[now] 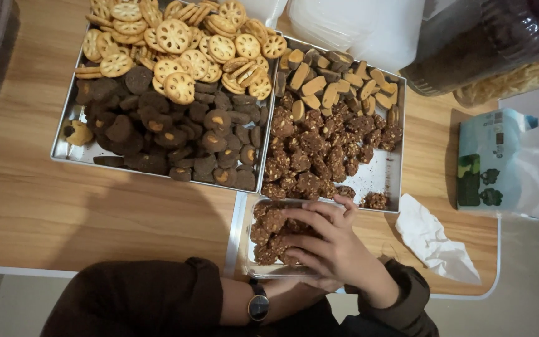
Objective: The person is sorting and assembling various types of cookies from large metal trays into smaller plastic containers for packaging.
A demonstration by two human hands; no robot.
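A clear plastic container [249, 269] stands at the near table edge, filled with dark chunky cookies [268, 228]. My right hand [332, 246] lies on top of those cookies with its fingers spread and touching them. My left hand [297, 290], with a wristwatch [258, 307] on its wrist, reaches to the container's near side; its fingers are hidden under the right hand. Just beyond the container is a metal tray [382, 178] with more chunky cookies and tan-and-brown bar cookies.
A second metal tray [63, 153] to the left holds lattice-patterned round biscuits and dark round cookies. A crumpled white tissue [435, 240] and a green-blue tissue pack [491, 159] lie on the right. A dark jar [481, 37] and white tubs [357, 25] stand at the back.
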